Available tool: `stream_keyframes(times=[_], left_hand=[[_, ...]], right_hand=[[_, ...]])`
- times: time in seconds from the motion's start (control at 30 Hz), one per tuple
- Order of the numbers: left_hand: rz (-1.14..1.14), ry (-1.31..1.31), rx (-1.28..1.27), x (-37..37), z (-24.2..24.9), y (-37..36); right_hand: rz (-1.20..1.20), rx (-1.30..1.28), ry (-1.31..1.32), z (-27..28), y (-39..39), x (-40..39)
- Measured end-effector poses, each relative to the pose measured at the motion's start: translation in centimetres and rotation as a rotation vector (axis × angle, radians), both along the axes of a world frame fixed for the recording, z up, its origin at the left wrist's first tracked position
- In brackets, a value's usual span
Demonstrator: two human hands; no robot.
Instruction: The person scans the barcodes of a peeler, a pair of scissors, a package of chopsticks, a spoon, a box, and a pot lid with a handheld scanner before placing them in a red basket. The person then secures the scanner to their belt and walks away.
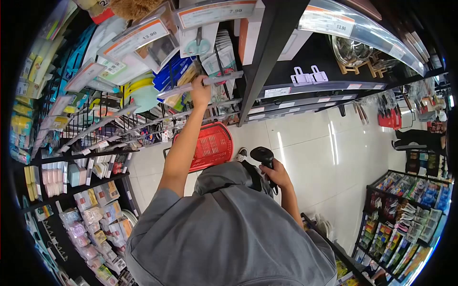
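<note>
My left hand (200,93) is raised to a hanging rack, its fingers curled by a clear price-label strip (183,88). What lies inside those fingers is hidden. Just beyond them hang blue packages (172,72), with a pale green round item (145,98) to the left and carded scissors (198,44) above. Down by my hip, my right hand (279,175) grips a black handheld barcode scanner (261,154) by its handle, its head angled up and away from me.
A red shopping basket (230,143) stands on the floor below my left arm, near my shoe (242,154). A dark shelf upright (267,57) rises right of the rack. Purple holders (309,76) sit on the right shelf. Another person's leg (420,140) shows far right.
</note>
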State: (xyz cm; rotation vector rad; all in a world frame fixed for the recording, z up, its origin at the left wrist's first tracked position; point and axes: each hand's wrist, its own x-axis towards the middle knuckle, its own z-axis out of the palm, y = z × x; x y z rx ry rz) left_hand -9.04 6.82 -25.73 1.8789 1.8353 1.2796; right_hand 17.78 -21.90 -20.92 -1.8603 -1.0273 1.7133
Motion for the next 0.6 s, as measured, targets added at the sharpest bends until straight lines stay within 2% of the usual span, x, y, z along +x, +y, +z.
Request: stream_keyframes(times=[0.07, 0.1, 0.17, 0.3, 0.4, 0.6], left_hand=[[-0.033, -0.168, -0.156, 0.5, 1.3, -0.5], [-0.029, -0.170, -0.158, 0.5, 1.3, -0.8], [-0.017, -0.257, 0.001, 0.5, 1.3, -1.5], [0.054, -0.153, 0.051, -0.7, 2.9, -5.1], [0.025, -0.367, -0.011, -0.7, 4.8, -7.5], [-0.004, -0.321, -0.121, -1.5, 5.9, -10.7]], right_hand=[[-0.004, 0.059, 0.009, -0.7, -0.1, 0.1], [0.000, 0.057, 0.008, -0.8, -0.1, 0.1], [0.005, 0.075, 0.014, -0.9, -0.1, 0.0], [0.011, 0.058, 0.014, -0.3, 0.2, -1.0], [0.041, 0.087, 0.010, -0.2, 0.5, -1.8], [0.115, 0.113, -0.038, 0.4, 1.4, -3.7]])
